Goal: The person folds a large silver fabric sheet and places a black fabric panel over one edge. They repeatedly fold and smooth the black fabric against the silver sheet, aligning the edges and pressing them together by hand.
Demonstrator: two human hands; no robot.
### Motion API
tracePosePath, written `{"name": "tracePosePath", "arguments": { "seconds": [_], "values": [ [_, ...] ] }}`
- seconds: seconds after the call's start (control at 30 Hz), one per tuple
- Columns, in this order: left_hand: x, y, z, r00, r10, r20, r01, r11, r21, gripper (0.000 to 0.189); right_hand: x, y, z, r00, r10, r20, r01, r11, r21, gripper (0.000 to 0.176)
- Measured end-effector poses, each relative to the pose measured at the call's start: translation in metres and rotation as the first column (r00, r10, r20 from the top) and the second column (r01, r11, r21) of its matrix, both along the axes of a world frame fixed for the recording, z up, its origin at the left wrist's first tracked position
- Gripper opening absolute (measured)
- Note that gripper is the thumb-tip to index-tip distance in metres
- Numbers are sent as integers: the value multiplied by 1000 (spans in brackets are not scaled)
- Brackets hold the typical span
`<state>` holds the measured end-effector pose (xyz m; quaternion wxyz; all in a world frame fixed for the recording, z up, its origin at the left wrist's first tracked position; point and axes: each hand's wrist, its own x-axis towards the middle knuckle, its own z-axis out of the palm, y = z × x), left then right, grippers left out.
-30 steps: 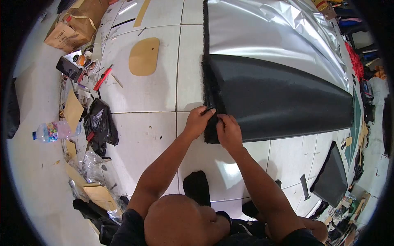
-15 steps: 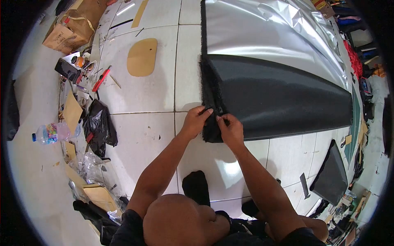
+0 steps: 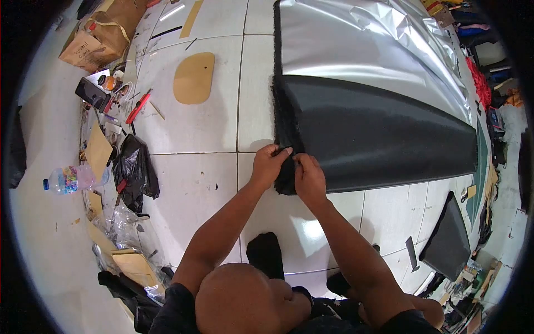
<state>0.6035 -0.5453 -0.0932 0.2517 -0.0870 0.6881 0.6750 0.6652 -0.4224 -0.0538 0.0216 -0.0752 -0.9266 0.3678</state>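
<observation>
A large black leather-like sheet [image 3: 378,133] lies on the tiled floor in front of me, its left border fuzzy and bunched. My left hand [image 3: 270,165] pinches that fuzzy black edge [image 3: 286,119] near its lower end, thumb on top. Close beside it on the right, my right hand [image 3: 310,177] is closed on the same edge, fingertips pressed together. A small gap separates the two hands. What lies under the fingertips is partly hidden. Beyond the black part spreads a shiny, creased silver sheet [image 3: 356,42].
A tan rounded panel [image 3: 193,78] lies on the tiles at upper left. Along the left wall are a red cutter [image 3: 138,107], a phone [image 3: 92,93], a black plastic bag [image 3: 135,172] and a bottle [image 3: 69,180]. A black offcut [image 3: 448,239] lies at right.
My right hand has turned slightly, its fingers drawn closer together over the edge. The left hand has shifted a little to the right. The sheet stays in place.
</observation>
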Motion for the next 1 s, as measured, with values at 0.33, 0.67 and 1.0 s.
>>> {"name": "tracePosePath", "arguments": {
  "seconds": [0.33, 0.67, 1.0],
  "values": [
    [7, -16, 16, 984, -144, 106, 116, 966, 231, 29, -10, -10, 14, 973, -137, 184, 131, 990, 44, 20],
    [3, -7, 5, 989, -118, -85, 97, 970, -223, 46, -10, -4, 23, 994, 24, 103, -31, 997, 67, 16],
    [0, 4, 22, 977, 28, 211, -34, 999, 25, 50, -14, -6, 14, 973, -57, 225, 36, 994, 99, 33]
  ]
}}
